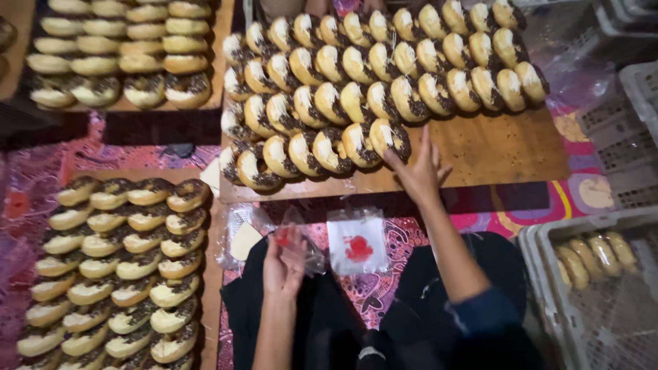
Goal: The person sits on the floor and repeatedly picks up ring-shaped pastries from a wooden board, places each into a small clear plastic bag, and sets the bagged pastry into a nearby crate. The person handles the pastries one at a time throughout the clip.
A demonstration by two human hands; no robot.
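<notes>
Head view, looking down at a seated person's lap and the floor in front.

R hand [419, 173] reaches far-fwd onto the wooden board [507, 147], fingers spread apart, tips touching the donut [391, 139] at the right end of the nearest row. Not clamped on it; fingers just rest at its near edge.

L hand [284, 264] is raised near the lap, palm up, fingers curled loosely around a thin clear plastic bag [301, 240] w/ a red mark. Looks pinched betw thumb and fingers, but how tight the grip is can't be told.

Donuts on that board stand tilted on edge, overlapping in 4 rows, white glaze w/ dark choc sprinkles. Right near part of the board is bare wood.

Just near of the board, betw the 2 arms, lies a small stack of clear bags [356, 241] w/ a red print, flat on the patterned pink cloth [384, 288]. More loose plastic [240, 236] sits left of the L hand.

Left near: another board of donuts [123, 267], packed in rows, same glaze and sprinkles. Left far: a 3rd batch [116, 51], mostly plain-topped, only the near row sprinkled.

Right near: a grey plastic crate [541, 274] holding a few wrapped donuts [589, 257]. Another grey crate [630, 109] sits far right, well apart from the hands.

Person's dark clothing fills the near-centre; R sleeve is dark blue.
</notes>
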